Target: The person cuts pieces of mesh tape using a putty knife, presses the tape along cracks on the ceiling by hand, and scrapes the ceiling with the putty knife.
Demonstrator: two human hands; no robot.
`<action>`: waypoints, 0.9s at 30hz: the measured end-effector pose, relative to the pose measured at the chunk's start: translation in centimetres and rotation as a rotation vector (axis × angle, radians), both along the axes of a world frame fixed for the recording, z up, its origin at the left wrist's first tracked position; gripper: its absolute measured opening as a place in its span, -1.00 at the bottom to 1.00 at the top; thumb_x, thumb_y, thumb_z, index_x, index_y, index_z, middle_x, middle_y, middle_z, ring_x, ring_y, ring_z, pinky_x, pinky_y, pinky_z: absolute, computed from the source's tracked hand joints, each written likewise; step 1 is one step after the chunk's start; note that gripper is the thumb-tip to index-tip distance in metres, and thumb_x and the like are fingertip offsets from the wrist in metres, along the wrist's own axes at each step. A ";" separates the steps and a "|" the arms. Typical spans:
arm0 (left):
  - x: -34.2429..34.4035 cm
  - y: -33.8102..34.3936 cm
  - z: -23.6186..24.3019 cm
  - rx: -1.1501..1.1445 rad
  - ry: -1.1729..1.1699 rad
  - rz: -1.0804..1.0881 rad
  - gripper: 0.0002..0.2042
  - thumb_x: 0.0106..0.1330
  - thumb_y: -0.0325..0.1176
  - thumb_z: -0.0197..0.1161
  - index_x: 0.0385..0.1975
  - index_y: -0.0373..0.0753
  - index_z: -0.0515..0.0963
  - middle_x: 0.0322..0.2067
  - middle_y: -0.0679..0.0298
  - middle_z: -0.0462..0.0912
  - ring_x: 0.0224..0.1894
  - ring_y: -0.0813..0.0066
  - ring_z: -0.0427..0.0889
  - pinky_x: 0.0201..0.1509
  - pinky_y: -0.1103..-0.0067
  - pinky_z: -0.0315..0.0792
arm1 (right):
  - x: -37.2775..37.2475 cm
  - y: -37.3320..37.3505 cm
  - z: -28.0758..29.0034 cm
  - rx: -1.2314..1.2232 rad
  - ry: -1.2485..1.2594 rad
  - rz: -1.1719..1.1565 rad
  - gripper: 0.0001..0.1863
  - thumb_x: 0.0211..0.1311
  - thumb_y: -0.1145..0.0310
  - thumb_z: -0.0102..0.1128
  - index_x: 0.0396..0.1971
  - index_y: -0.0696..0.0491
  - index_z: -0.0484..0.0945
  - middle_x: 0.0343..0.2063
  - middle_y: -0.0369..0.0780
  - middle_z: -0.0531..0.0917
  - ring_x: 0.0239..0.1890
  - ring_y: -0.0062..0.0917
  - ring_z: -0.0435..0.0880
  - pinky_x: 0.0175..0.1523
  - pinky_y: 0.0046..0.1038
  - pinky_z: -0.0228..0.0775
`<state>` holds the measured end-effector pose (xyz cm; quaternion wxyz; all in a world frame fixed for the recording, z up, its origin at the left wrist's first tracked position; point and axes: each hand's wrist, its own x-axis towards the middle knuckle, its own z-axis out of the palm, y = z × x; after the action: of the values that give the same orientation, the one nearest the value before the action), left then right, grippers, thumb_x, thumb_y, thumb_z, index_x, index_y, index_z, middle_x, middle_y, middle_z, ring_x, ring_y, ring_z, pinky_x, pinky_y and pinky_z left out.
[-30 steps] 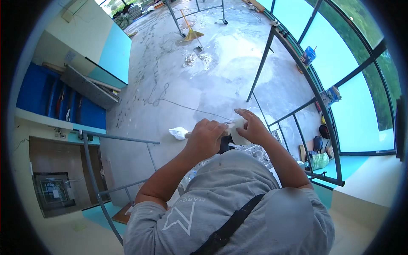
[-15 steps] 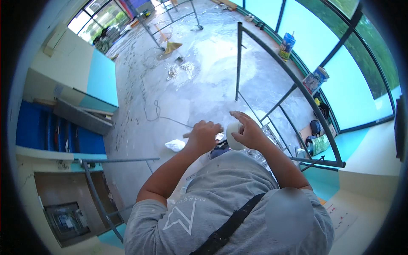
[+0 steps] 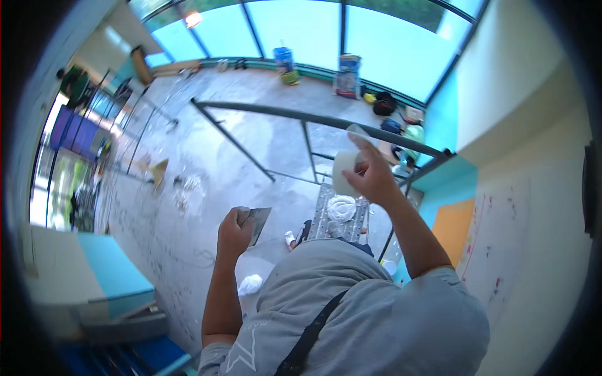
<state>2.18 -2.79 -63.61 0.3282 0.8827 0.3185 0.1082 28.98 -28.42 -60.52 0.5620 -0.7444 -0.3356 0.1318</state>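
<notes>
Hands apart: left hand (image 3: 233, 230) fisted around a putty knife (image 3: 257, 220), blade toward 1 o'clock. Right hand (image 3: 371, 175) at 1 o'clock from it, fingers wrapped on a white tape roll (image 3: 344, 170) raised before the scaffold rail (image 3: 301, 114). White lump (image 3: 342, 207) on metal platform (image 3: 327, 216) below.

head-worn fisheye, looking down, close over scaffold (image 3: 326, 119)

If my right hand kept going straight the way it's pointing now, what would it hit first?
Probably the grey scaffold rail. The right hand, holding a white tape roll, points up and away toward that bar. Depth is unclear, so it may pass above the bar.
</notes>
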 end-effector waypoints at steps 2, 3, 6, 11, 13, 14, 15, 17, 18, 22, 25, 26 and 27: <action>3.3 -0.6 -1.1 -0.070 -0.030 -0.033 -0.74 0.19 -0.39 0.21 -0.14 -0.33 0.53 -0.33 0.02 0.64 -0.27 0.11 0.64 -0.12 0.37 0.51 | 2.1 -3.9 2.6 -0.115 0.039 -0.187 -0.23 0.04 0.48 0.38 0.31 0.11 0.29 0.19 -0.01 0.44 0.02 -0.33 0.62 -0.06 -0.44 0.60; 5.1 -0.7 -1.9 -0.138 -0.053 -0.020 -0.73 0.19 -0.40 0.19 -0.12 -0.33 0.53 -0.32 0.06 0.63 -0.27 0.20 0.62 -0.10 0.40 0.50 | 3.7 -6.1 1.7 -0.074 -0.116 -0.279 -0.21 0.05 0.52 0.37 0.34 0.04 0.27 0.21 -0.04 0.43 -0.13 -0.41 0.68 -0.18 -0.47 0.60; 11.9 0.0 -6.3 -0.636 -0.118 -0.026 -0.69 0.20 -0.38 0.23 -0.07 -0.33 0.49 -0.21 0.15 0.62 -0.17 0.38 0.63 -0.10 0.44 0.49 | 6.4 -12.6 2.4 0.000 -0.191 -0.505 -0.19 0.08 0.59 0.32 0.38 0.01 0.22 0.24 -0.08 0.41 -0.26 -0.48 0.73 -0.26 -0.50 0.62; 25.8 -6.3 -6.2 -0.928 -0.072 -0.306 -0.59 0.28 -0.32 0.32 0.02 -0.45 0.44 -0.19 0.14 0.59 -0.17 0.41 0.64 -0.09 0.50 0.58 | 8.4 -21.1 4.1 -0.024 -0.307 -0.849 -0.24 0.09 0.60 0.29 0.35 0.13 0.24 0.26 -0.01 0.38 0.00 -0.38 0.65 -0.11 -0.47 0.63; 31.3 -9.5 -7.5 -0.973 -0.068 -0.396 -0.58 0.28 -0.32 0.35 0.02 -0.46 0.44 -0.18 0.13 0.60 -0.18 0.38 0.66 -0.09 0.48 0.62 | 8.6 -23.9 3.7 -0.059 -0.326 -0.933 -0.24 0.10 0.60 0.28 0.35 0.13 0.22 0.26 -0.02 0.38 -0.01 -0.39 0.65 -0.14 -0.48 0.63; 33.8 -11.7 -8.1 -1.011 -0.079 -0.404 -0.58 0.28 -0.33 0.36 0.01 -0.46 0.44 -0.17 0.12 0.60 -0.17 0.36 0.67 -0.09 0.47 0.63 | 8.5 -25.0 3.4 -0.085 -0.316 -0.994 -0.23 0.10 0.60 0.28 0.36 0.13 0.21 0.27 -0.02 0.37 -0.03 -0.40 0.66 -0.16 -0.49 0.62; 36.1 -13.7 -8.6 -1.073 -0.062 -0.403 -0.59 0.29 -0.34 0.35 0.01 -0.45 0.43 -0.15 0.11 0.60 -0.17 0.33 0.68 -0.08 0.46 0.65 | 8.3 -25.9 3.0 -0.109 -0.303 -1.052 -0.22 0.10 0.59 0.28 0.37 0.12 0.20 0.27 -0.02 0.36 -0.05 -0.41 0.66 -0.18 -0.49 0.62; 40.4 -17.3 -10.1 -1.137 -0.037 -0.406 -0.61 0.29 -0.36 0.34 0.01 -0.45 0.42 -0.14 0.10 0.60 -0.17 0.30 0.69 -0.07 0.44 0.67 | 8.2 -26.8 2.7 -0.155 -0.259 -1.147 -0.20 0.10 0.60 0.28 0.38 0.10 0.19 0.27 -0.02 0.35 -0.09 -0.42 0.67 -0.19 -0.52 0.60; 42.5 -19.3 -11.1 -1.215 -0.004 -0.422 -0.62 0.31 -0.37 0.31 0.02 -0.44 0.41 -0.13 0.09 0.59 -0.15 0.29 0.69 -0.06 0.42 0.68 | 8.3 -27.5 2.4 -0.163 -0.261 -1.161 -0.20 0.10 0.60 0.28 0.38 0.10 0.19 0.27 -0.02 0.35 -0.09 -0.42 0.67 -0.19 -0.52 0.60; 47.5 -27.2 -12.7 -1.318 0.078 -0.484 -0.63 0.35 -0.41 0.26 0.07 -0.41 0.37 -0.09 0.07 0.56 -0.10 0.24 0.68 -0.05 0.41 0.71 | 9.8 -30.1 -0.4 -0.239 -0.316 -1.213 -0.18 0.06 0.60 0.30 0.38 0.11 0.19 0.25 -0.01 0.38 -0.12 -0.43 0.68 -0.20 -0.52 0.59; 50.4 -31.0 -14.5 -1.375 0.062 -0.420 -0.63 0.34 -0.40 0.26 0.07 -0.40 0.37 -0.09 0.07 0.55 -0.08 0.26 0.67 -0.10 0.47 0.72 | 13.2 -29.8 -2.4 -0.319 -0.352 -1.117 -0.17 0.03 0.57 0.33 0.37 0.11 0.20 0.25 0.02 0.39 -0.11 -0.37 0.67 -0.15 -0.49 0.57; 51.2 -32.0 -15.0 -1.378 0.072 -0.428 -0.63 0.34 -0.40 0.26 0.07 -0.40 0.37 -0.09 0.07 0.55 -0.08 0.26 0.67 -0.10 0.47 0.72 | 14.7 -29.6 -3.4 -0.379 -0.377 -1.060 -0.17 0.01 0.56 0.35 0.36 0.11 0.21 0.25 0.03 0.39 -0.09 -0.32 0.66 -0.10 -0.47 0.56; 51.9 -32.8 -15.4 -1.312 0.081 -0.413 -0.62 0.34 -0.40 0.26 0.08 -0.39 0.37 -0.10 0.07 0.55 -0.09 0.27 0.67 -0.13 0.49 0.72 | 16.4 -29.2 -4.5 -0.399 -0.389 -1.027 -0.18 0.02 0.54 0.34 0.35 0.13 0.22 0.26 0.04 0.38 -0.02 -0.25 0.63 -0.02 -0.41 0.53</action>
<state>54.05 -35.58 -79.04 0.7965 0.5473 0.1553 -0.2049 45.39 -57.67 -65.03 0.3308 -0.9137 0.0027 -0.2361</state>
